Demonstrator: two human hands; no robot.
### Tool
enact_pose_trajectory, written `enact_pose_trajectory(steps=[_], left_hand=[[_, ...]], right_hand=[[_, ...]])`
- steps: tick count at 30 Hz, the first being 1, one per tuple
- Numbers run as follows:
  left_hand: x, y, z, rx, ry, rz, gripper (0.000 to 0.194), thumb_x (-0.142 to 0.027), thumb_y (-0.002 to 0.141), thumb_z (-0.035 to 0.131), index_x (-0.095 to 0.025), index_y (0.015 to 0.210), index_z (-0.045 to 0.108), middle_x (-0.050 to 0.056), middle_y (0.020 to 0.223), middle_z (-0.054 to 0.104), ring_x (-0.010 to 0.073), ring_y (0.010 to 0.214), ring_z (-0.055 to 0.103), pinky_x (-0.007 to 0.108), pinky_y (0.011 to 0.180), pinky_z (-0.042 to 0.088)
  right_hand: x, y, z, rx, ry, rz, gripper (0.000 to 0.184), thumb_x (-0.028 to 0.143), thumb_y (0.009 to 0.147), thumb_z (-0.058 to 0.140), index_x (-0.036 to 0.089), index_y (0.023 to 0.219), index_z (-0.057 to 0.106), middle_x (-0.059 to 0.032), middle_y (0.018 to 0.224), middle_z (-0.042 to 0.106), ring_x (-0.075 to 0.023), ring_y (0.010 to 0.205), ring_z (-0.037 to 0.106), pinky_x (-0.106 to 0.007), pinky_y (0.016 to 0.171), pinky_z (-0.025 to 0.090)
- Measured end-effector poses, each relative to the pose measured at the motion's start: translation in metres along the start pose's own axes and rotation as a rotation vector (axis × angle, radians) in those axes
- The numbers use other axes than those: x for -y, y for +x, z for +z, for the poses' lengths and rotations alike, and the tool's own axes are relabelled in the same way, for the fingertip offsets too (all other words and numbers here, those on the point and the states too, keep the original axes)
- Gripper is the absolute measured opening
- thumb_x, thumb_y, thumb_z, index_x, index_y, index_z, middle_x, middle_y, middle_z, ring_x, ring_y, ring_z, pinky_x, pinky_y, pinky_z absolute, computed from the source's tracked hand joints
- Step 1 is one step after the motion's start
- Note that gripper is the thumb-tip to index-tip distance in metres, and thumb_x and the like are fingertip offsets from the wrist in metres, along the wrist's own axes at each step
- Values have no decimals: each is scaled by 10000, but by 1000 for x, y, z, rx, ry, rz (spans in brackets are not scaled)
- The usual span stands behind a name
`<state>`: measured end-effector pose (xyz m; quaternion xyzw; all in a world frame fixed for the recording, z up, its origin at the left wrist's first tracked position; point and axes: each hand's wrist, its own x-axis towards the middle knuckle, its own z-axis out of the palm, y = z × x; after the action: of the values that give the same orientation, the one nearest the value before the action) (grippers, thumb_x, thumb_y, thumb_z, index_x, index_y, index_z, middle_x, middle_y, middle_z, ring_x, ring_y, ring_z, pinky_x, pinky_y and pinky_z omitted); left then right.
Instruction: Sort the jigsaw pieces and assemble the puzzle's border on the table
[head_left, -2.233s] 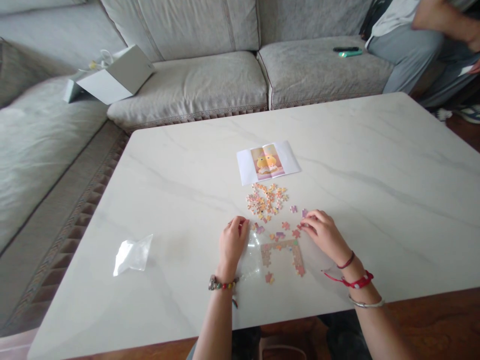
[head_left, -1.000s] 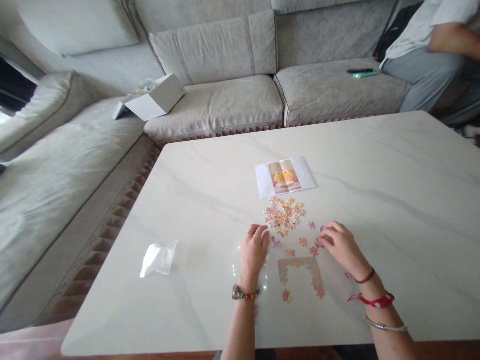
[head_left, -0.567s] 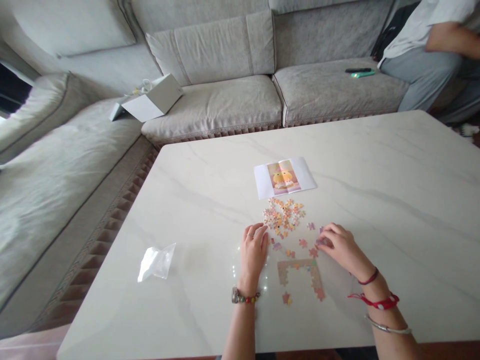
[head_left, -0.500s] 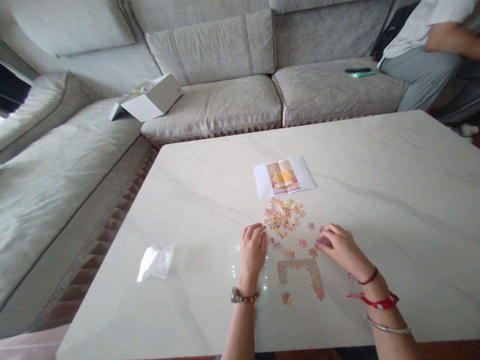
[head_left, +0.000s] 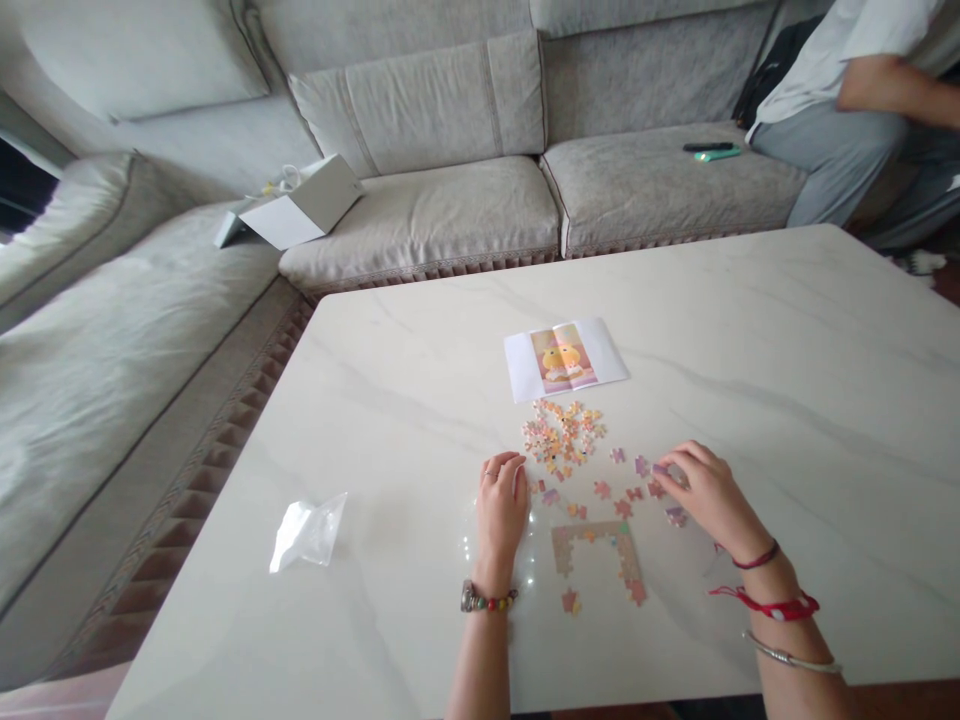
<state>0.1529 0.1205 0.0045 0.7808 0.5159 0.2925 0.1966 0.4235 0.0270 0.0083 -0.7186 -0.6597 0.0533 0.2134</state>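
My right hand point(head_left: 705, 492) is over the loose pieces on the right, thumb and fingertips pinched on a small purple puzzle piece point(head_left: 660, 470). Beside it lie another purple piece point(head_left: 641, 465) and a purple-and-white piece point(head_left: 676, 516). My left hand point(head_left: 502, 505) rests on the table, fingers loosely bent, at the left edge of the piece pile point(head_left: 562, 432); nothing shows in it. Between and below the hands sits a partly joined puzzle border point(head_left: 628, 548), with a top edge and two sides. A small joined cluster point(head_left: 571, 600) lies below its left side.
A folded picture sheet point(head_left: 517, 365) lies beyond the pile on the marble-patterned table point(head_left: 405, 400). To the left is a clear plastic bag point(head_left: 309, 532). Behind stands a grey sofa point(head_left: 465, 200) with a white box point(head_left: 322, 200); a seated person point(head_left: 847, 130) is at the right.
My right hand has moved slightly right and turned, uncovering several pieces near it. My left hand stays in place. The whole view has shifted a little.
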Motion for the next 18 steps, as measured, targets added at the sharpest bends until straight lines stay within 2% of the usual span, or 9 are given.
enact_pose_trajectory(steps=[10,14,18], left_hand=[[5,0,3,-14,-3,8,188,-152,821,426,-180,909,590,57,949,575,178,919,505,347,836,435],[3,-1,2,-9,4,4,189,-152,822,425,-176,904,593,59,947,575,177,915,507,341,831,437],[3,-1,3,2,3,-5,194,-147,822,420,-174,901,595,60,946,580,175,917,507,332,825,438]], right_hand=[[-16,-8,-1,-5,-79,126,157,308,773,486,191,713,572,-54,770,589,-188,739,565,-320,672,433],[-20,-11,2,21,-28,132,131,298,758,493,194,733,569,-48,760,596,-191,735,569,-321,668,441],[-16,-7,5,-21,13,141,124,281,761,484,187,780,562,-60,805,599,-192,758,571,-327,688,446]])
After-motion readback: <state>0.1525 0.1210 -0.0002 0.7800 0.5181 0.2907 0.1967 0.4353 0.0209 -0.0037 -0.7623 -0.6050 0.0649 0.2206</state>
